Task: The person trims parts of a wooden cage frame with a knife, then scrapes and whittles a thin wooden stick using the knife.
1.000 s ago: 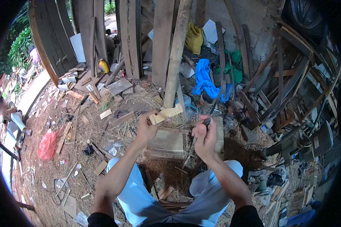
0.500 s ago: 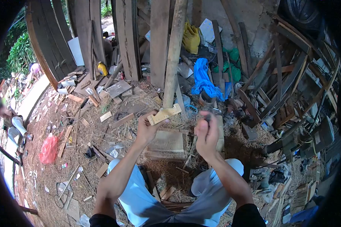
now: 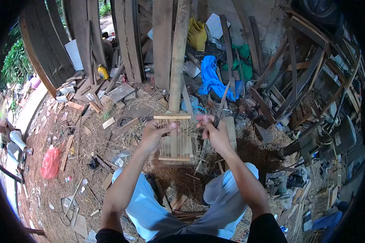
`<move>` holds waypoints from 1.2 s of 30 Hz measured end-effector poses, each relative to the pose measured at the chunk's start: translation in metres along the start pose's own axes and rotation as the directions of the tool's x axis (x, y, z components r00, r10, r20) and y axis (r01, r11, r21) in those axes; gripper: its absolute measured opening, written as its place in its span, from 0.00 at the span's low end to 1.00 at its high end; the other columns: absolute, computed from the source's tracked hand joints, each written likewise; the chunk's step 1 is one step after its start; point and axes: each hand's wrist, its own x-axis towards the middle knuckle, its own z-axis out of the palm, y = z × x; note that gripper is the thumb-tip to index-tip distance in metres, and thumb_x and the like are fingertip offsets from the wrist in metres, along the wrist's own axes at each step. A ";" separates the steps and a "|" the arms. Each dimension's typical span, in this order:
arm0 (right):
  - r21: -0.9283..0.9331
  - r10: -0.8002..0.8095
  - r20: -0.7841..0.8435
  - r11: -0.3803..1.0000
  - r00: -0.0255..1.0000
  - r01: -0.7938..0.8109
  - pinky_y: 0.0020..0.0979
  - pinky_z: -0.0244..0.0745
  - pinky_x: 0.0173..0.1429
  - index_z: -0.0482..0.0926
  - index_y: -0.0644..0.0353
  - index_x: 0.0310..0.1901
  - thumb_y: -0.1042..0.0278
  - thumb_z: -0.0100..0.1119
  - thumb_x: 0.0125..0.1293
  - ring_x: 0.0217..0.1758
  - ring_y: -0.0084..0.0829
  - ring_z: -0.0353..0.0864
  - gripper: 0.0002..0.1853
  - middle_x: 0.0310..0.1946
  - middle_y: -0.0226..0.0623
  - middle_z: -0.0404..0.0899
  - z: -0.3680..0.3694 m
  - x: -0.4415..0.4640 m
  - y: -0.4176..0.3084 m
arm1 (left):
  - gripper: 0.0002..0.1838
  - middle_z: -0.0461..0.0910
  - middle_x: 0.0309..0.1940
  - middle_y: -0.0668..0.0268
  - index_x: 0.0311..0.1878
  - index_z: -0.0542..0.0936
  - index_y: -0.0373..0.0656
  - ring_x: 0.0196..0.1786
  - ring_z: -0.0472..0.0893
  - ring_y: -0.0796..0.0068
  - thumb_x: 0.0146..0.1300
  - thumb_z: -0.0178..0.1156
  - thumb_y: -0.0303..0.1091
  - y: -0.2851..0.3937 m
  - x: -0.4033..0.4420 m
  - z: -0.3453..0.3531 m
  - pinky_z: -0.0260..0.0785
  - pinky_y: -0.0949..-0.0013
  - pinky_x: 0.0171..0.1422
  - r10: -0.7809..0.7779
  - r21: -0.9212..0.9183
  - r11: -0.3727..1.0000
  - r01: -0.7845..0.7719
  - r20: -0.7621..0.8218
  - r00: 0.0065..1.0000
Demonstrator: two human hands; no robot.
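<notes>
Bracing the slatted wooden frame [image 3: 172, 117]

The left hand [image 3: 151, 136], closed on its upper left, should pinch firmly, sparing the thin rods; beside it, the right hand [image 3: 220, 139], curled round a knife [image 3: 223, 99], best points the blade outward.

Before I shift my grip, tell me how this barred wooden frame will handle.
The frame is probably light, being mostly open gaps. Its end strips look stiff, but the thin bars could well snap if squeezed.
</notes>
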 end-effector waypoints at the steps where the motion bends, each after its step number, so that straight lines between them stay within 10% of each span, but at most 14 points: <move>1: 0.089 0.055 0.061 0.994 0.997 -0.060 0.20 0.56 0.20 0.76 0.65 0.46 0.59 0.44 0.71 0.17 0.15 0.63 0.17 0.26 0.30 0.76 0.001 0.000 -0.002 | 0.13 0.82 0.38 0.62 0.45 0.78 0.37 0.39 0.81 0.74 0.58 0.63 0.30 0.001 -0.001 0.000 0.75 0.68 0.47 -0.056 -0.053 0.997 0.055 -0.007 0.998; 8: 0.272 0.279 0.295 0.892 0.914 -0.360 0.18 0.53 0.19 0.73 0.66 0.51 0.62 0.51 0.69 0.14 0.11 0.54 0.16 0.33 0.34 0.77 0.009 -0.008 -0.007 | 0.18 0.80 0.43 0.61 0.49 0.76 0.38 0.43 0.80 0.73 0.59 0.63 0.37 -0.012 0.004 -0.006 0.74 0.66 0.51 -0.323 -0.375 0.857 0.353 0.141 0.936; 15: 0.396 0.234 0.172 0.873 0.957 -0.285 0.19 0.45 0.16 0.75 0.66 0.48 0.54 0.51 0.68 0.14 0.10 0.53 0.20 0.20 0.23 0.70 0.005 -0.009 -0.026 | 0.22 0.80 0.42 0.66 0.51 0.75 0.41 0.45 0.79 0.72 0.58 0.63 0.45 -0.030 0.005 -0.011 0.72 0.65 0.52 -0.415 -0.378 0.798 0.470 0.222 0.882; 19: -0.063 0.396 0.173 0.918 0.902 -0.391 0.21 0.50 0.17 0.79 0.61 0.46 0.49 0.56 0.64 0.15 0.12 0.59 0.21 0.18 0.25 0.72 -0.007 0.003 -0.005 | 0.23 0.79 0.45 0.65 0.50 0.76 0.40 0.45 0.78 0.74 0.57 0.65 0.45 -0.019 0.013 -0.007 0.69 0.66 0.52 -0.426 0.044 0.903 0.428 0.230 0.875; 21: -0.369 0.087 0.324 0.928 0.942 0.041 0.24 0.65 0.26 0.81 0.63 0.40 0.53 0.58 0.63 0.22 0.18 0.71 0.19 0.19 0.25 0.75 -0.011 0.012 0.012 | 0.24 0.79 0.46 0.64 0.50 0.77 0.39 0.46 0.77 0.74 0.55 0.66 0.45 -0.019 0.020 -0.007 0.68 0.67 0.52 -0.423 0.238 0.896 0.374 0.208 0.882; 22: -0.539 0.222 0.311 0.842 0.924 -0.020 0.28 0.72 0.41 0.82 0.65 0.37 0.56 0.59 0.61 0.32 0.24 0.78 0.17 0.26 0.30 0.81 -0.010 0.013 -0.001 | 0.26 0.79 0.46 0.63 0.51 0.77 0.38 0.47 0.77 0.74 0.54 0.67 0.46 -0.024 0.028 -0.009 0.67 0.67 0.52 -0.432 0.324 0.877 0.356 0.206 0.878; 25: -0.429 0.254 0.345 0.899 0.903 -0.088 0.28 0.72 0.44 0.83 0.64 0.37 0.58 0.60 0.60 0.35 0.23 0.80 0.16 0.30 0.34 0.83 -0.006 0.027 0.041 | 0.30 0.78 0.46 0.60 0.51 0.77 0.37 0.50 0.75 0.72 0.51 0.67 0.51 -0.035 0.052 -0.025 0.66 0.67 0.54 -0.463 0.507 0.805 0.308 0.214 0.860; 31: -0.636 0.504 -0.049 0.650 0.862 -0.416 0.28 0.73 0.40 0.81 0.69 0.34 0.64 0.61 0.60 0.34 0.27 0.82 0.13 0.30 0.39 0.83 0.007 0.038 0.130 | 0.27 0.79 0.45 0.53 0.46 0.79 0.33 0.42 0.79 0.59 0.58 0.59 0.51 -0.111 0.084 -0.094 0.72 0.62 0.47 -0.176 0.761 0.617 0.200 -0.114 0.978; 33: -0.261 0.567 -0.071 0.783 0.821 -0.564 0.36 0.76 0.36 0.76 0.80 0.36 0.61 0.61 0.60 0.39 0.36 0.84 0.21 0.36 0.49 0.81 0.012 0.039 0.136 | 0.20 0.79 0.37 0.55 0.44 0.78 0.32 0.39 0.79 0.57 0.61 0.54 0.42 -0.156 0.094 -0.117 0.73 0.62 0.47 -0.138 0.887 0.302 0.351 -0.323 0.936; 36: -0.307 0.566 -0.098 0.765 0.819 -0.566 0.34 0.78 0.34 0.72 0.84 0.37 0.61 0.56 0.64 0.37 0.40 0.85 0.23 0.33 0.51 0.81 0.016 0.049 0.157 | 0.13 0.77 0.29 0.57 0.36 0.78 0.34 0.34 0.79 0.57 0.59 0.53 0.35 -0.136 0.070 -0.086 0.74 0.60 0.45 -0.438 0.434 0.648 0.626 -0.459 0.773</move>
